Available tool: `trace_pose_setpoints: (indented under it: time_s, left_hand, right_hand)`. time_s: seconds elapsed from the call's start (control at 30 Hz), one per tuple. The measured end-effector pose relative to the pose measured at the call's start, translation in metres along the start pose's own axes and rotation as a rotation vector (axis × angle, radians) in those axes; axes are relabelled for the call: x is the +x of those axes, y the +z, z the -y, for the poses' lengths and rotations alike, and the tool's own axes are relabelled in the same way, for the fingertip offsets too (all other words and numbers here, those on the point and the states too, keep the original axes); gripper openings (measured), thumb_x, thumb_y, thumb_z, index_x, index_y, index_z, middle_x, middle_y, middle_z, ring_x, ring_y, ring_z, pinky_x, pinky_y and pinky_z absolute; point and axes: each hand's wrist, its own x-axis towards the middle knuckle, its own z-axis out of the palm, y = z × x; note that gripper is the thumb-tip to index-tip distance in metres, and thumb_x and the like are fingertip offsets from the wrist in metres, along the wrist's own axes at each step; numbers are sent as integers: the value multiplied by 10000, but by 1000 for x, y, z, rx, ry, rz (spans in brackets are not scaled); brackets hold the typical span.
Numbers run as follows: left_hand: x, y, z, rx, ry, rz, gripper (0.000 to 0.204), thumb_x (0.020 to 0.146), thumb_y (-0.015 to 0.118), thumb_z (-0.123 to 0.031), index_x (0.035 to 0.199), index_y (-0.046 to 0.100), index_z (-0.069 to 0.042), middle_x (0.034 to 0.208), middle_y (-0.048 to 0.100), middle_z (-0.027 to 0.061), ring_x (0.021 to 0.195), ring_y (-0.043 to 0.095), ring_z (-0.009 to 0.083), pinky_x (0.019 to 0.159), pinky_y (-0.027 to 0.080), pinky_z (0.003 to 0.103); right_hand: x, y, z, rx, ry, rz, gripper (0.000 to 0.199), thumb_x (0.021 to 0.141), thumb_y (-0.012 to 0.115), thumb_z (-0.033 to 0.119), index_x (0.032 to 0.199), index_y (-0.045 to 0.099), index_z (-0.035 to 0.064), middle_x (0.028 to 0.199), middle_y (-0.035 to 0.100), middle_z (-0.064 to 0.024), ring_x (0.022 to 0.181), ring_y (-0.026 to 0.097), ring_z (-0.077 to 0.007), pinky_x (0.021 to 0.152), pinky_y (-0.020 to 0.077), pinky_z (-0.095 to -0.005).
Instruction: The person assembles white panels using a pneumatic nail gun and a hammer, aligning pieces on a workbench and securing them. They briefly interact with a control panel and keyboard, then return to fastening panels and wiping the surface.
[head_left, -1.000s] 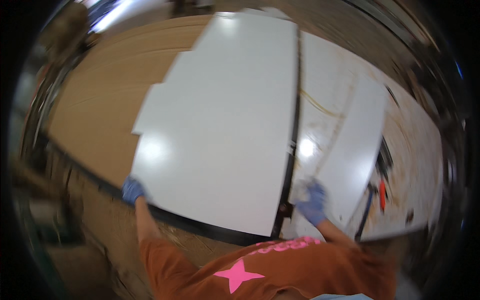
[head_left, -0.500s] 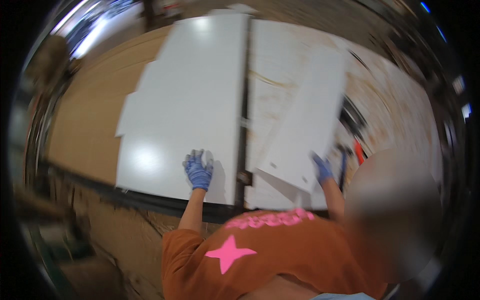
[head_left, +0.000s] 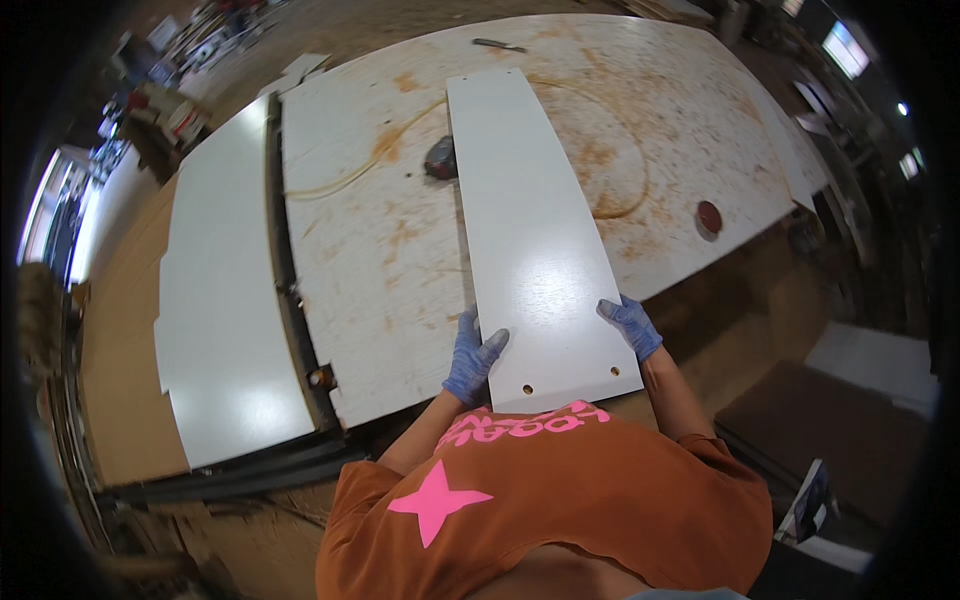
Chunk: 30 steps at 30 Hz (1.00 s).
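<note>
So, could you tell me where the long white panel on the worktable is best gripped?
Probably at its near end, from both long edges: the white panel lies flat and lengthwise away, as the left hand and right hand flank it.

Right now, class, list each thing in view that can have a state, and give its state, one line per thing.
Narrow white panel: lying flat on the table, near end gripped.
Left hand: gloved, on the panel's left edge.
Right hand: gloved, on its right edge.
Work table: stained, glue-streaked.
Large white board: flat, untouched.
</note>
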Motion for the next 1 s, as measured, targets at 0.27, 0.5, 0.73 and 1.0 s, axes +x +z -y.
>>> trace_pose_setpoints:
  time_s: [0.27,0.5,0.73,1.0]
  left_hand:
    - [59,85,46,86,19,334,763,829,721,-245,1398,266,-16,1286,482,154,1165,509,239,951,451,367]
    - [106,218,76,25,-134,492,728,818,721,-251,1384,300,-70,1149,579,112,932,561,150,743,491,301]
    - [166,390,119,-146,-351,569,704,860,668,-230,1431,287,-78,1269,522,120,1110,531,211,913,464,358]
    - [241,569,209,-213,-472,453,581,928,513,-79,1455,271,-102,1259,526,153,1116,534,241,930,462,380]
  right_hand:
    - [-68,-75,19,123,-40,-257,413,875,671,238,1179,590,-30,1039,651,-76,886,618,-164,783,513,-306]
    - [-95,-187,32,219,-40,-433,428,895,638,282,1195,578,-17,1087,642,-99,948,624,-199,821,516,-323]
    - [-88,-356,66,400,-145,-272,451,898,623,267,1241,534,-12,1115,638,-96,972,627,-193,849,513,-328]
    - [-68,-539,101,-27,-178,-546,360,850,674,149,1157,579,-15,1015,642,-68,877,598,-146,777,493,-292]
